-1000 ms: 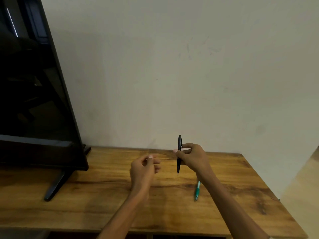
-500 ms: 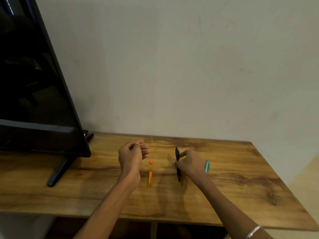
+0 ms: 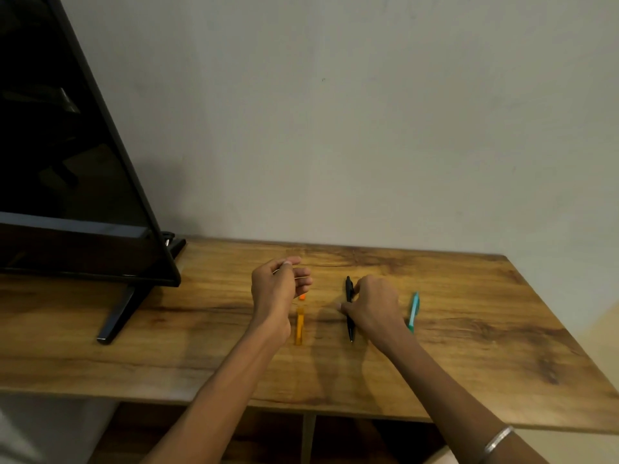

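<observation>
A black pen (image 3: 349,294) is pinched by the right hand (image 3: 375,306), a thin stick (image 3: 299,277) by the left hand (image 3: 276,289). At the right hand's three o'clock a teal pen (image 3: 413,311) is seen; at its nine, an orange barrel (image 3: 299,326).

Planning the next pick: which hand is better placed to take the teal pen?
Right, probably. The right hand grips the black pen with the teal pen just beside it; the left hand is farther off and pinches a thin rod.

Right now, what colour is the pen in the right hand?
Black: the pen that the right hand grips on the table, seen best in the head view.
</observation>
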